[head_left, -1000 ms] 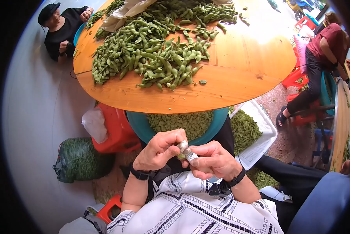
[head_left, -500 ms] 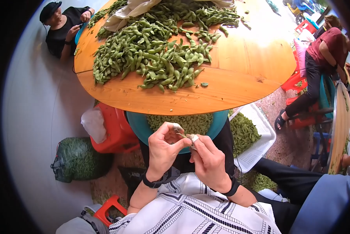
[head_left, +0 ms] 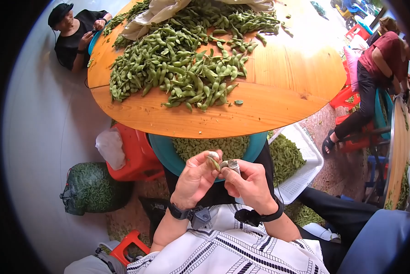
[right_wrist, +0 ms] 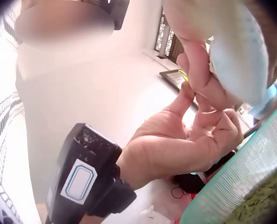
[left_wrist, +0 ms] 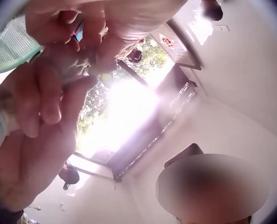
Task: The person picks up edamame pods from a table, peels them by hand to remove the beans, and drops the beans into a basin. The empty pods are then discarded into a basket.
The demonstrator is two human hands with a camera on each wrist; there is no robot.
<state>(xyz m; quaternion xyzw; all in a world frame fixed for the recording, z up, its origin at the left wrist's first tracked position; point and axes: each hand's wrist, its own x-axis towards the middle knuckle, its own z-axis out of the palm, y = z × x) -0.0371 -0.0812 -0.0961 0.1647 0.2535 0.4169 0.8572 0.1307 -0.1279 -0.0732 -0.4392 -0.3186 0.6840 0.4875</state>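
A green soybean pod (head_left: pixel 216 164) sits between the hands, just in front of the basin's near edge. My left hand (head_left: pixel 191 180) pinches it between thumb and fingers. From the other side my right hand (head_left: pixel 250 183) grips the pod's end with curled fingertips. Whitish wrapping (head_left: pixel 233 165) covers fingertips on both hands. In the right wrist view a yellow-green bit of the pod (right_wrist: pixel 183 75) shows at the left fingertips, and a pale blue covering (right_wrist: pixel 239 53) lies over part of the right hand. Below the hands, the teal basin (head_left: pixel 160 153) holds shelled beans (head_left: pixel 200 147).
A pile of soybean pods (head_left: pixel 168 68) covers much of the wooden table (head_left: pixel 296 86). Right of the basin is a white basket (head_left: pixel 310 171) with pods. A red stool (head_left: pixel 132 157) and a filled dark net bag (head_left: pixel 95 187) stand left. Other people sit around.
My hands moved up and away from my body, drew slightly apart, then lowered a little. The pod now shows more plainly in the left fingers. The person at far left has brought both hands together.
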